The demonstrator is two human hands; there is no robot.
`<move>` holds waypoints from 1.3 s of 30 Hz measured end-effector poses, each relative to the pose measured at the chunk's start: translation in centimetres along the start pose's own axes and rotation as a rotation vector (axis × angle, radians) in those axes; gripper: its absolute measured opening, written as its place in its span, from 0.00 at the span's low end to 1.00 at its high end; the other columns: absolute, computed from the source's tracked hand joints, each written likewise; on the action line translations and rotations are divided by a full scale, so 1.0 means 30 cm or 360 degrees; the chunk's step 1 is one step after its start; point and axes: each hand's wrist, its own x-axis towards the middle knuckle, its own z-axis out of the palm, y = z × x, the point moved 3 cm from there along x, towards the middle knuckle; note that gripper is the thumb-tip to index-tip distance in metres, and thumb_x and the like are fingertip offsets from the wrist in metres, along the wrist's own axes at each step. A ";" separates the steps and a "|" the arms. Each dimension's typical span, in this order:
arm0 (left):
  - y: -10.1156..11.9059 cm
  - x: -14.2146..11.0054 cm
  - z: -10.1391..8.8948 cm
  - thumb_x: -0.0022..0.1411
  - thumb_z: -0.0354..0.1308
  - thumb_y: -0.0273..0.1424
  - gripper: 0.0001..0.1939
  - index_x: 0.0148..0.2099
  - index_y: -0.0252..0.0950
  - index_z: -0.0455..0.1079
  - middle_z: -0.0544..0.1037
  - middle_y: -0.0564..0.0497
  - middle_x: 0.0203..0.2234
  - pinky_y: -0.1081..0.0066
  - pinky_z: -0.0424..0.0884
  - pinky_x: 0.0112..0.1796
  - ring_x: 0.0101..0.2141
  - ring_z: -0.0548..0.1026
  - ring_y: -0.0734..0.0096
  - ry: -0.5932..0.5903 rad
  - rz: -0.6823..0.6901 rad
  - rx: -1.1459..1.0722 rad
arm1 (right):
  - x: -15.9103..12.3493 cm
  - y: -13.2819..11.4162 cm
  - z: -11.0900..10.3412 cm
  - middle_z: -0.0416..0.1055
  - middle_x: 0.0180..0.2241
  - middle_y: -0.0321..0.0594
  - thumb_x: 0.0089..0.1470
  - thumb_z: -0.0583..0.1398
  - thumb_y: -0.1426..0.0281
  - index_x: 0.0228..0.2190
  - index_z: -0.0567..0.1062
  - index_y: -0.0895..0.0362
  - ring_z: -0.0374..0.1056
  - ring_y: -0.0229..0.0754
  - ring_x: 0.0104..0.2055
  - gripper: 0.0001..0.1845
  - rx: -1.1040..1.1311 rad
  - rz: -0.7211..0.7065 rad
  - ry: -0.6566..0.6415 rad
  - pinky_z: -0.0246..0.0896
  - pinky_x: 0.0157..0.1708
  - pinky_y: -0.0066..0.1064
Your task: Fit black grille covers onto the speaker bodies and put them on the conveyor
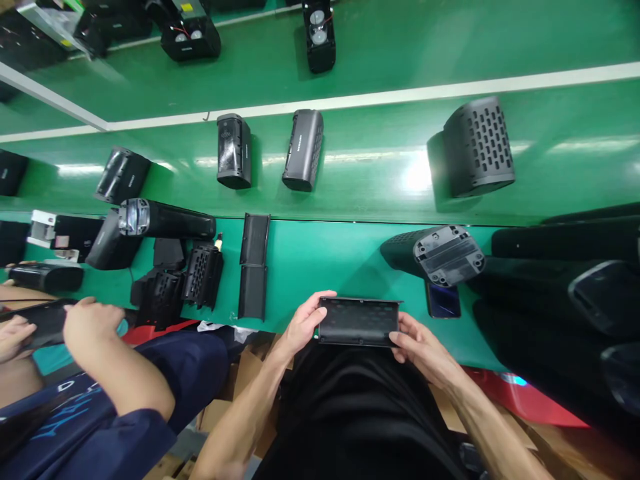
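Note:
Between my two hands, at the table's near edge, is a black plastic cover panel point(357, 322) with raised rims along its long sides. My left hand point(306, 323) grips its left end, thumb on top. On the right end, my right hand point(414, 340) closes with the thumb over the corner and the fingers at the side and beneath. Just beyond my right hand lies a black housing point(435, 253) with its grey slotted end facing me, and a dark phone point(443, 301) is partly beneath it. Two similar black panels point(253, 293) lie end to end to the left.
Several black speaker-like units point(303, 150) stand on the green conveyor point(370, 173) beyond the table. Large dark housings point(560, 287) crowd the right side. Perforated black parts point(203, 275) are piled at left, near a co-worker's hands point(93, 327), which hold a dark panel.

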 end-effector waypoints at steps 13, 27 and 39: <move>-0.023 0.032 -0.021 0.69 0.60 0.44 0.26 0.64 0.39 0.71 0.78 0.47 0.49 0.69 0.68 0.46 0.44 0.74 0.63 -0.0042 0.0086 -0.0001 | 0.005 -0.002 0.047 0.63 0.22 0.29 0.36 0.77 0.71 0.27 0.76 0.56 0.55 0.31 0.20 0.17 0.0464 0.0196 0.0094 0.46 0.19 0.26; -0.019 0.075 -0.020 0.61 0.69 0.44 0.31 0.62 0.37 0.74 0.80 0.46 0.44 0.71 0.70 0.42 0.40 0.76 0.65 0.0009 -0.0008 -0.0398 | 0.050 -0.038 -0.038 0.67 0.22 0.31 0.39 0.77 0.46 0.33 0.76 0.54 0.60 0.35 0.23 0.30 0.0001 0.0045 0.0235 0.61 0.23 0.27; -0.049 0.080 -0.050 0.55 0.75 0.41 0.35 0.62 0.35 0.73 0.83 0.42 0.47 0.70 0.71 0.44 0.44 0.79 0.62 0.0014 -0.0020 -0.0471 | 0.068 -0.008 -0.022 0.63 0.20 0.29 0.40 0.75 0.43 0.27 0.73 0.54 0.58 0.33 0.21 0.31 -0.0108 -0.0044 0.0214 0.58 0.23 0.28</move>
